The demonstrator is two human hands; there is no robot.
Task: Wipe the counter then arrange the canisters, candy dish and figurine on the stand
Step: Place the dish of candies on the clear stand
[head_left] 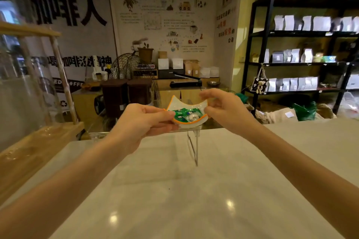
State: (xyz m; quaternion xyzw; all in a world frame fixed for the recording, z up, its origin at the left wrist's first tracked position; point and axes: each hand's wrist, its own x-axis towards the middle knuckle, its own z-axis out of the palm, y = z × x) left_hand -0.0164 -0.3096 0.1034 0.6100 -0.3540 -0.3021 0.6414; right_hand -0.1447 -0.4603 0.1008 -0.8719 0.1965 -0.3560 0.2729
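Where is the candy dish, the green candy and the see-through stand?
candy dish [179, 103]: head view, on its white back wall.
green candy [179, 114]: head view, on a wrapper inside the dish.
clear stand [193, 146]: head view, on its right leg.

The candy dish [189, 107], a white curved dish with an orange rim and upswept corners, is sitting level on top of the clear stand [193, 141]. Green-wrapped candies [181, 114] and one clear-wrapped pale piece are lying inside it. The transparent stand is standing upright at the far edge of the pale, glossy table [194, 200].
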